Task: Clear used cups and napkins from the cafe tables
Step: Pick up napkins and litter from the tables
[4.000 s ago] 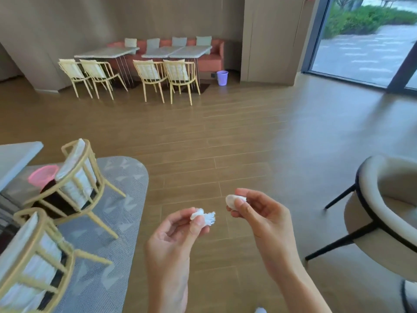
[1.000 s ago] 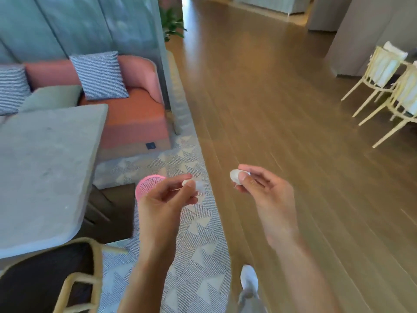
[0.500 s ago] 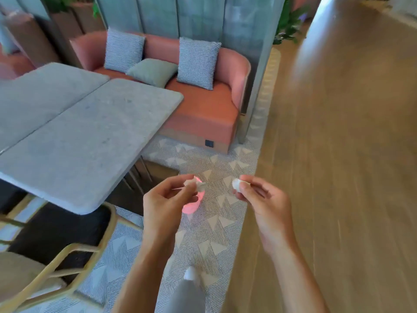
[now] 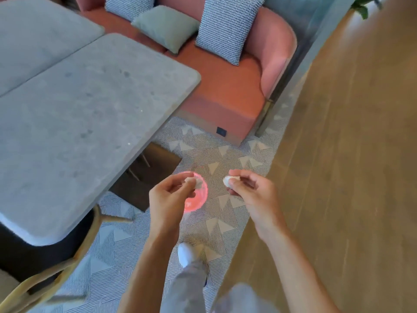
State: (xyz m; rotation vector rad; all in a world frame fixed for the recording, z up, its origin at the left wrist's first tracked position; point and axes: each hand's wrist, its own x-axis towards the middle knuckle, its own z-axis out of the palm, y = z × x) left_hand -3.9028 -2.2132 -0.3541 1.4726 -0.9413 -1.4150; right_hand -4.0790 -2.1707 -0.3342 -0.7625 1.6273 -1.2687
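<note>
A grey stone-look table (image 4: pixel 85 123) fills the left of the view, with a second grey table (image 4: pixel 38 39) butted against its far edge. Behind them runs a salmon-pink sofa (image 4: pixel 228 86) carrying two checked cushions (image 4: pixel 228 28) and a plain grey-green cushion (image 4: pixel 167 28). A wooden floor (image 4: pixel 349 154) takes up the right side, and a patterned grey rug (image 4: pixel 214 222) lies under the tables and the person's feet. A tan-framed chair (image 4: pixel 56 274) is tucked under the near table corner at lower left. A small pink bin (image 4: pixel 197 196) stands on the rug near the table's base.

The left hand (image 4: pixel 169 199) is held directly over the bin, its thumb and forefinger pinched round a crumpled white napkin (image 4: pixel 195 182). The right hand (image 4: pixel 255 195) is beside it, over the rug, its fingers curled round a second small white wad (image 4: pixel 229 180) held at the fingertips. The two hands are close but apart.
</note>
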